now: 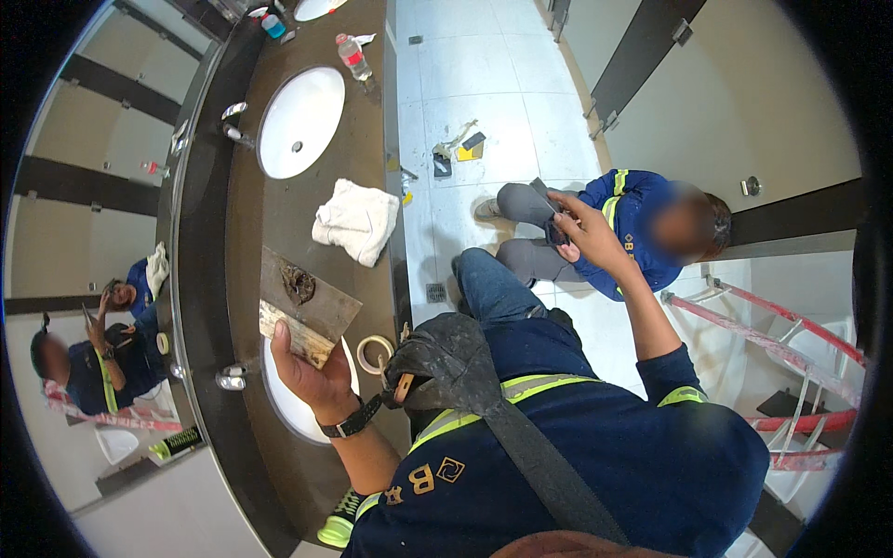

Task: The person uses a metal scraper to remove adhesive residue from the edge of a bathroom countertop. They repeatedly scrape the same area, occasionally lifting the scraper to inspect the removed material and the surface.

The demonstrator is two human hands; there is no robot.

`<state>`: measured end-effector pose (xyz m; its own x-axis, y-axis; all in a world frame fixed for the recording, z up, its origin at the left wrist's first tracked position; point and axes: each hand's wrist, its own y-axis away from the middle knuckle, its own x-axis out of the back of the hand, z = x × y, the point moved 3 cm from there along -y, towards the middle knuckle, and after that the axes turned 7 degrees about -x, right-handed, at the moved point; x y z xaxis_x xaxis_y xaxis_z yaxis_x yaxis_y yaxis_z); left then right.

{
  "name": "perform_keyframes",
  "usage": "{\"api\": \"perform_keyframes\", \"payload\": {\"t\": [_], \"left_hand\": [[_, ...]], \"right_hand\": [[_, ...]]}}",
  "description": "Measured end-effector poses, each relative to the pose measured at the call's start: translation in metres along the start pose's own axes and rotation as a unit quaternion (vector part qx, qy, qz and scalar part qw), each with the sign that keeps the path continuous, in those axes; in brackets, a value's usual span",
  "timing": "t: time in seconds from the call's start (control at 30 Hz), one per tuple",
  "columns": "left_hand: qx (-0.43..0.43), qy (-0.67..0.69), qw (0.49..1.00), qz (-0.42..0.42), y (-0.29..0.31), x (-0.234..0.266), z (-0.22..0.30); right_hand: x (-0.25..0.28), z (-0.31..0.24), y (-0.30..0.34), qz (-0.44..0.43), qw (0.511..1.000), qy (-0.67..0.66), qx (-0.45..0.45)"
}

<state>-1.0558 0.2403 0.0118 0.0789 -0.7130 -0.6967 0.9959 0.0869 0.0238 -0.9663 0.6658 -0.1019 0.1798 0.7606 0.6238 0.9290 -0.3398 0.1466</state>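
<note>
Your left grip (321, 377) clamps the board (337, 305), dark lump (298, 283) on top, over the sink (285, 398); your right grip (592, 232) pinches a blade (542, 192)!

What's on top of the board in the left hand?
On the board sits a dark clump; a pale, worn strip lies along the edge the left hand grips. The surface beneath the clump is covered.

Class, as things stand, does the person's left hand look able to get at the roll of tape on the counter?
Probably not without freeing itself: the left hand grips the flat board. Otherwise the way seems free: the roll of tape lies close by on the counter, uncovered.
</note>
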Motion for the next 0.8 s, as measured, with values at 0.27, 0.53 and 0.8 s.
{"api": "perform_keyframes", "payload": {"t": [0.27,0.53,0.8], "left_hand": [[-0.02,0.003,0.998,-0.051,-0.109,-0.033,-0.023],[0.029,0.018,0.991,-0.132,-0.268,-0.107,-0.115],[0.19,0.018,0.961,-0.202,-0.351,-0.219,-0.248]], "right_hand": [[0.016,-0.002,-0.087,0.074,0.996,-0.037,-0.014],[0.037,0.059,-0.175,0.136,0.982,-0.065,-0.114],[0.071,0.054,-0.245,0.113,0.978,-0.057,-0.166]]}}
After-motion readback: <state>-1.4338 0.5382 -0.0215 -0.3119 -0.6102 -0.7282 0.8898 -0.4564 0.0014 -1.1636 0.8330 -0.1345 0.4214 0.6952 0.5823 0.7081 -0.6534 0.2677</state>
